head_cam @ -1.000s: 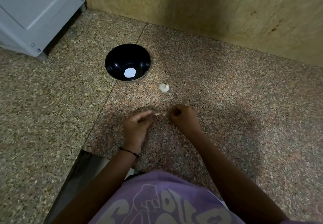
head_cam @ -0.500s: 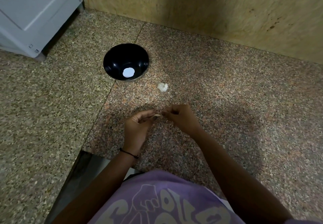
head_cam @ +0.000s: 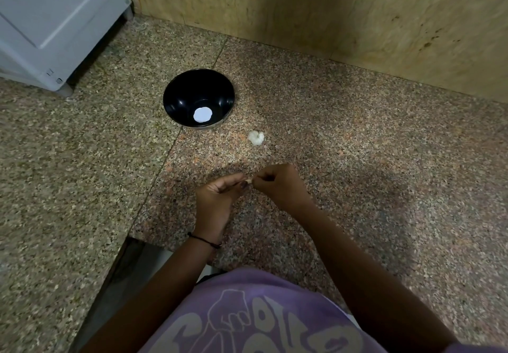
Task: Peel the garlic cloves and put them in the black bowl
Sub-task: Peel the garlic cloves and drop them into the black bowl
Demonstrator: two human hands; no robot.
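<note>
Speckled granite tabletop (head_cam: 357, 160) meets a tan wall (head_cam: 302, 8). The black bowl (head_cam: 176, 105) shows a white patch inside. Left hand (head_cam: 217, 195) and right hand (head_cam: 280, 184) pinch one garlic clove (head_cam: 248, 180).

Bowl (head_cam: 198, 98): on the tabletop (head_cam: 357, 160), toward the back wall (head_cam: 302, 8).
Garlic bulb (head_cam: 256, 138): near the bowl, to its right and nearer the person.
Clove (head_cam: 248, 180): between left grip (head_cam: 217, 195) and right grip (head_cam: 280, 184), before the bulb.
Appliance (head_cam: 55, 22): far left.

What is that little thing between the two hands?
The head view shows a small pale clove, above the counter. The left hand and right hand both pinch it with their fingers.
</note>
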